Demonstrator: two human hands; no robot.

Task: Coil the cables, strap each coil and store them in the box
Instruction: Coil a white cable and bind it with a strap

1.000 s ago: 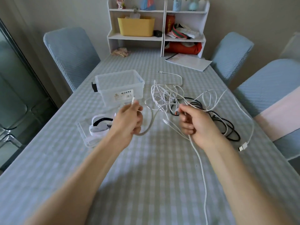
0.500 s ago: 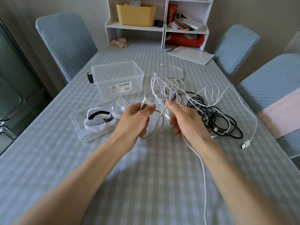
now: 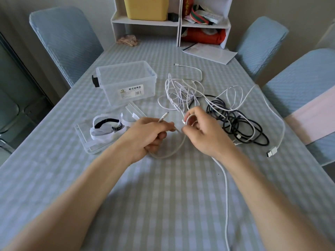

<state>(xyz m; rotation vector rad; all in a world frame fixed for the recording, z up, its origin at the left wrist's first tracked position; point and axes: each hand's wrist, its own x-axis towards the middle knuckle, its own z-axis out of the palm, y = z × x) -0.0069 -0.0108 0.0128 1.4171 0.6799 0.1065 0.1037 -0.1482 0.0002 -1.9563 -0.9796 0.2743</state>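
My left hand (image 3: pixel 147 135) grips a white cable (image 3: pixel 169 153) near its plug end, which sticks up past my fingers. My right hand (image 3: pixel 203 132) pinches the same cable and holds a small loop of it right beside the left hand. The rest of this cable trails toward me across the table. Behind my hands lies a tangle of white cables (image 3: pixel 181 91) and a loose pile of black cable (image 3: pixel 239 124). An open clear plastic box (image 3: pixel 126 82) stands at the left. Its lid (image 3: pixel 85 140) lies nearer me, with black and white straps (image 3: pixel 107 127) on it.
A white USB plug (image 3: pixel 272 151) lies at the right near the table edge. At the far end stand a white shelf unit (image 3: pixel 178 24) with a yellow bin and a sheet of paper (image 3: pixel 210 53). Blue chairs (image 3: pixel 65 40) surround the checked tablecloth.
My right hand has moved left, close to my left hand, bringing a loop of the white cable with it. My view has tilted down and nearer to the table.
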